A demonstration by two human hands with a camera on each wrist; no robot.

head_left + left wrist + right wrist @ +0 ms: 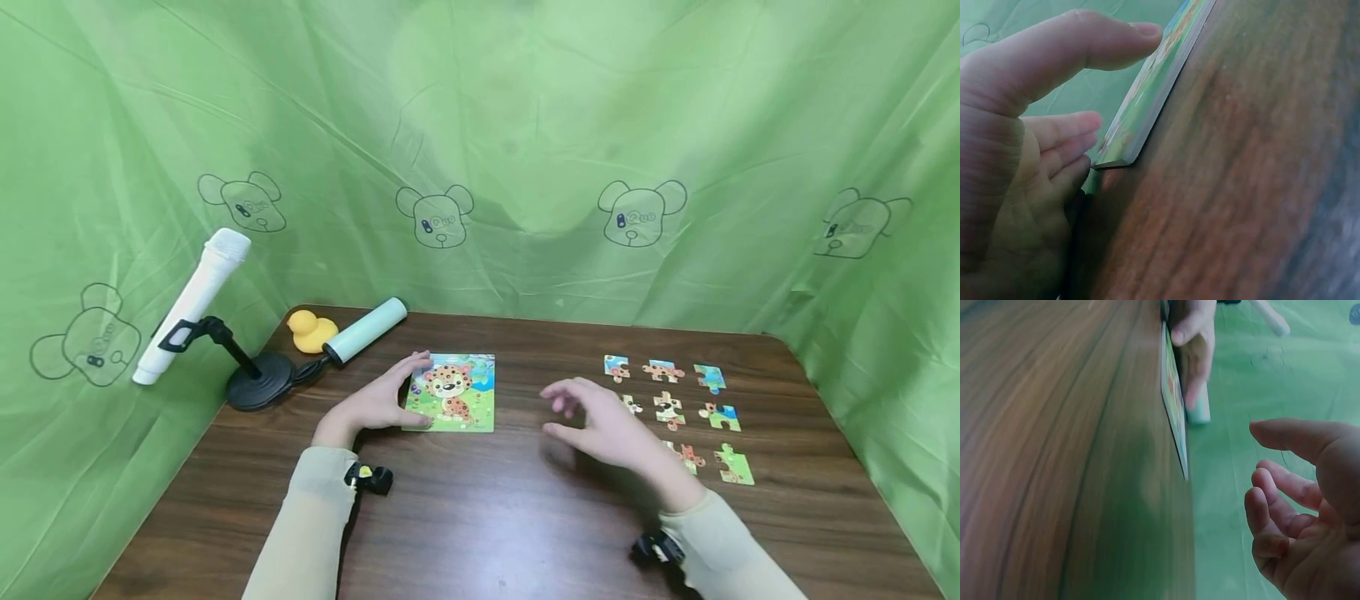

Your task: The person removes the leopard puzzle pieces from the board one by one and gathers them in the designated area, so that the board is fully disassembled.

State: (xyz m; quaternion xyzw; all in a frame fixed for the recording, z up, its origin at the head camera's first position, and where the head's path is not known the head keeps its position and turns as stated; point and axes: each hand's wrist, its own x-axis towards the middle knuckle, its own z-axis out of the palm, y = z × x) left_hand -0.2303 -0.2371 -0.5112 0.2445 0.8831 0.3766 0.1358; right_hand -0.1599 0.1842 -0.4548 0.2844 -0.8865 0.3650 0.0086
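A square puzzle board (453,393) with a spotted cartoon leopard lies flat left of the table's middle. My left hand (384,398) is at its left side, fingers stretched toward the top corner and thumb by the lower edge. In the left wrist view the thumb (1104,40) reaches over the board's edge (1141,119), with the other fingers close beside its corner. My right hand (600,421) hovers over the table between board and loose pieces, fingers loosely bent and nothing between them. Several jigsaw pieces (667,408) lie spread in rows at the right, some partly hidden behind the right forearm.
At the left, a white microphone (191,304) leans in a black stand (258,379). A yellow rubber duck (311,332) and a pale turquoise cylinder with a black end (367,332) lie near the table's back left corner. Green cloth (525,125) hangs behind the table.
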